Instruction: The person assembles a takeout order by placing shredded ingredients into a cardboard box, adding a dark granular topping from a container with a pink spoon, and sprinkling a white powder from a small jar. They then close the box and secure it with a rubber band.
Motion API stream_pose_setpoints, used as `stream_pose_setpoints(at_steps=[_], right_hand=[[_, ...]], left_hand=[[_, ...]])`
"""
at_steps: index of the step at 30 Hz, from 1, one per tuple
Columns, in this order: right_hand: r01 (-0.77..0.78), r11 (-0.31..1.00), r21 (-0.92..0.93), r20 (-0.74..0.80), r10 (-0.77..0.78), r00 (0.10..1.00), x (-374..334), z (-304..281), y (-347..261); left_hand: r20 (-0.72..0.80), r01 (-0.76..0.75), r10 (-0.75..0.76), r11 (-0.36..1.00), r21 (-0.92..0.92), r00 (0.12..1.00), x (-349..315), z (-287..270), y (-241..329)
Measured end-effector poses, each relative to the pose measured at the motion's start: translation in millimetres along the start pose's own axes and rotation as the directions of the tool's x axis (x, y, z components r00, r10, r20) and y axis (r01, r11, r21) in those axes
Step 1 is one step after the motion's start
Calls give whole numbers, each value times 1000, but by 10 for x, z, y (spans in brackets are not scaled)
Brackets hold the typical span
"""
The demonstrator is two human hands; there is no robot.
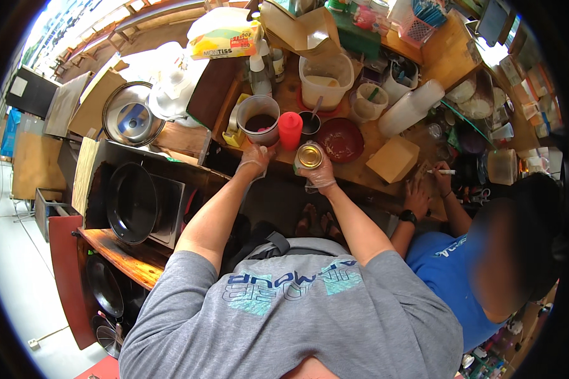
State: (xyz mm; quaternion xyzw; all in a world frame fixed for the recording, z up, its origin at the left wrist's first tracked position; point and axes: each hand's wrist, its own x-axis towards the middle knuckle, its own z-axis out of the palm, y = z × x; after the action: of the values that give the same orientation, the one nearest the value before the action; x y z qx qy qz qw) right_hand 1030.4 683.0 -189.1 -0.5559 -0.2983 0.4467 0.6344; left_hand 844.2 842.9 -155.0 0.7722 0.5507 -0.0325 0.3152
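Observation:
My left hand (253,163), in a clear plastic glove, has its fingers curled against the lower near side of a translucent plastic tub (251,135) with dark contents. In my right hand (321,176), also gloved, is a can (310,156) with a round gold-coloured top, held upright over the near table edge. Between the two hands, slightly farther back, stands a red squeeze bottle (290,131). A dark cup (310,129) with a spoon in it is just behind the can. Right of that lies a dark red bowl (340,140) with light residue.
A white tub (325,82) stands behind, under an open cardboard box (300,28). To the left are a black frying pan (133,203) and a metal pot lid (133,121). At right, a co-worker in a blue shirt (439,256) holds a marker (444,172) near a brown box (392,159).

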Motion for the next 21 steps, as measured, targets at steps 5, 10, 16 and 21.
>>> stream_pose_setpoints(at_steps=[5, 10, 16, 21], right_hand=[[45, 994, -95, 9, -44, 999, 40, -62, 16], [89, 983, -161, -47, -98, 994, 16, -130, 62], [113, 977, -182, -205, -150, 967, -52, -267, 135], [143, 951, -275, -283, -222, 933, -57, -316, 205]], left_hand=[[-78, 12, -16, 998, -55, 997, 191, 69, 86], [51, -128, 128, 992, 3, 990, 253, -59, 51], [200, -198, 204, 979, -53, 958, -327, -545, 180], [-54, -441, 503, 695, -567, 862, -924, -1405, 726]])
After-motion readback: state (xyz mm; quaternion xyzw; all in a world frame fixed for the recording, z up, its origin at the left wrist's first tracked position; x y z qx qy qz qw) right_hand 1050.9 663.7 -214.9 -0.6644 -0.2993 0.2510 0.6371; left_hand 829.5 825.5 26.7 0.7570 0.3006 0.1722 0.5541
